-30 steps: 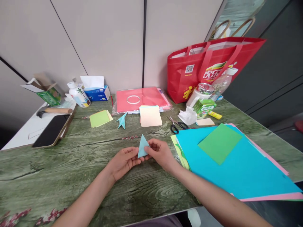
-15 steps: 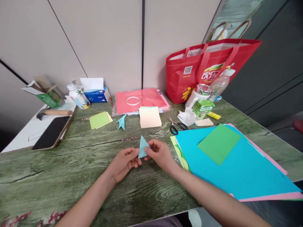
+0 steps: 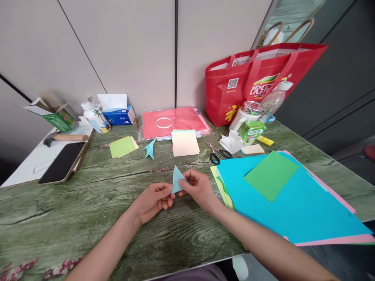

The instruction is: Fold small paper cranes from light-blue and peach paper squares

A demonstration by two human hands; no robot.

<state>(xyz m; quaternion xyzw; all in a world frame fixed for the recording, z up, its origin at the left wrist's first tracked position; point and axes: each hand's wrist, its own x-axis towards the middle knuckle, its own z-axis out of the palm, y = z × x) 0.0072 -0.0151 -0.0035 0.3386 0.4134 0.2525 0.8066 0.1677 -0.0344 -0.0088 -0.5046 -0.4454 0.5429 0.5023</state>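
Observation:
A small light-blue folded paper triangle (image 3: pixel 177 181) is held above the table, its point facing away from me. My left hand (image 3: pixel 156 201) pinches its lower left corner between thumb and fingers. On the right side, my right hand (image 3: pixel 199 188) grips the paper with the thumb on top and fingers curled behind. Part of the triangle's right side is hidden by that thumb. Beyond the hands lies a folded blue paper figure (image 3: pixel 150 149) with pointed tips. Next to it is a stack of cream square paper (image 3: pixel 185 143).
Scissors (image 3: pixel 216 154) and crumpled tissue (image 3: pixel 231 142) lie right of the stack. Large blue sheets (image 3: pixel 263 218) with a green square (image 3: pixel 272 175) cover the right. Green paper (image 3: pixel 122 146), a phone (image 3: pixel 62 163) and a hammer (image 3: pixel 66 137) are left. A red bag (image 3: pixel 225 93) stands behind.
The camera view has shifted slightly. Both hands keep their hold on the blue paper triangle, with hardly any other movement visible.

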